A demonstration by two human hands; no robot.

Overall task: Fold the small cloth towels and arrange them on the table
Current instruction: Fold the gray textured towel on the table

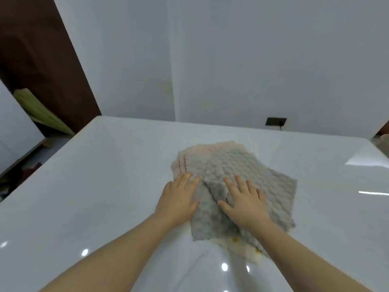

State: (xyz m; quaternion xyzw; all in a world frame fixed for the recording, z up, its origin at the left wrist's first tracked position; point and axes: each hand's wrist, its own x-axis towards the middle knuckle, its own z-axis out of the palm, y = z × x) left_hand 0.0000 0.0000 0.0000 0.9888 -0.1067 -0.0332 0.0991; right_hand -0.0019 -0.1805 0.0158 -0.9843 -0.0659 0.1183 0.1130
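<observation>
Towels (242,165) overlap in a heap, lower ones mostly hidden, left hand (179,199) and right hand (245,204) pressing flat, fingers spread.

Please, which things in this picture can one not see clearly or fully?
Head view:
- Number of towels in the pile: the grey towel on top covers them; only edges show.
- Cream towel print: mostly under the grey towel, blurred.
- Cloth under the left hand and right hand: hidden by the flat palms.
- Object at the right edge: cut off by the frame.
</observation>
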